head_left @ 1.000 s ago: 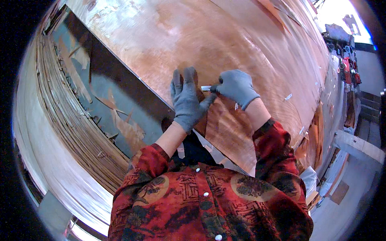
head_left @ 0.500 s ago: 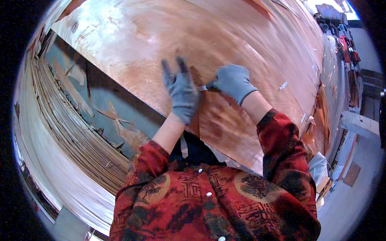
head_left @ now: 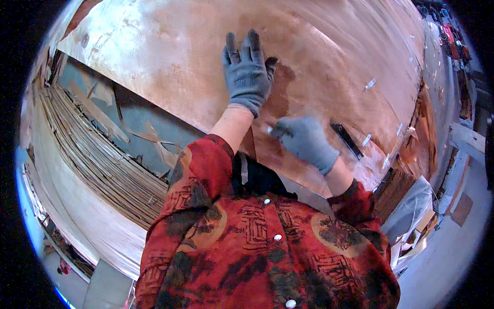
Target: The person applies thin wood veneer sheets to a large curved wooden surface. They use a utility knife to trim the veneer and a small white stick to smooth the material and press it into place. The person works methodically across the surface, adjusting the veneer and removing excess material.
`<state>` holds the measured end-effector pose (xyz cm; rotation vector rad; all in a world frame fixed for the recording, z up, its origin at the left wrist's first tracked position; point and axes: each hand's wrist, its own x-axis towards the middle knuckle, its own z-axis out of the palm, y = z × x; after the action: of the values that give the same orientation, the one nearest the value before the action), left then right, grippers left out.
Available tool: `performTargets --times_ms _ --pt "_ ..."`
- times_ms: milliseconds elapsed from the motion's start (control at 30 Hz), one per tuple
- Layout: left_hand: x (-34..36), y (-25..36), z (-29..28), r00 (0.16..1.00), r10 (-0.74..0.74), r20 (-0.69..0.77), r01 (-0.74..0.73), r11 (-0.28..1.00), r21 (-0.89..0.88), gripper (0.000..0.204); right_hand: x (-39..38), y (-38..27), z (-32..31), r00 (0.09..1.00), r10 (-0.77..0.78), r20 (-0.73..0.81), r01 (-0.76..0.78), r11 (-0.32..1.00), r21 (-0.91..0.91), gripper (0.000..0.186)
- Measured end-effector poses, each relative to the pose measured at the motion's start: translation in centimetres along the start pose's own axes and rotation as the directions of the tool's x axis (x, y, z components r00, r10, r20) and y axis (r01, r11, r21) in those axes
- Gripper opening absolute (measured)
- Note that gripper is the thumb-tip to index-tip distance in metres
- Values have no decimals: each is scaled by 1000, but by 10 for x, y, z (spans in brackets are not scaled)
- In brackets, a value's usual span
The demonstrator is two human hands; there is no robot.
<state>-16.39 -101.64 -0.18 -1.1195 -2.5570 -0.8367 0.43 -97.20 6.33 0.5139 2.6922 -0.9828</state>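
My left hand (head_left: 248, 72), in a grey glove with dark fingertips, lies with fingers spread on a wide reddish-brown wood veneer sheet (head_left: 190, 67). Lower and to its right, my right hand (head_left: 307, 141), also gloved, is closed and blurred by motion. A small white piece of tape (head_left: 269, 130) shows at its fingertips. Just right of that hand a flat black bar (head_left: 347, 140) rests on the sheet; its exact kind I cannot make out. Several short whitish tape strips, one of them a tape strip (head_left: 370, 83), are on the sheet's right part.
Down the left side runs a stack of thin veneer sheets (head_left: 98, 154), with torn veneer scraps (head_left: 149, 136) beside it. Clear plastic wrapping (head_left: 411, 206) and ragged brown veneer (head_left: 424, 126) are at the right. A white beam (head_left: 467, 137) stands farther right.
My left hand has moved up and farther onto the sheet, its fingers flattening out. My right hand has dropped lower, away from the left, with the tape. The black bar has come into view.
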Motion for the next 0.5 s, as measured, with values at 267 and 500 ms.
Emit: performTargets --times_ms 267,500 --pt "-54 -37 -30 984 -90 -152 -26 778 -628 79 0 -28 38 981 189 37 -179 966 -185 20" --pt "-170 -30 -99 905 348 245 -273 917 -291 77 -4 -37 37 956 292 -23 -281 893 -353 26"
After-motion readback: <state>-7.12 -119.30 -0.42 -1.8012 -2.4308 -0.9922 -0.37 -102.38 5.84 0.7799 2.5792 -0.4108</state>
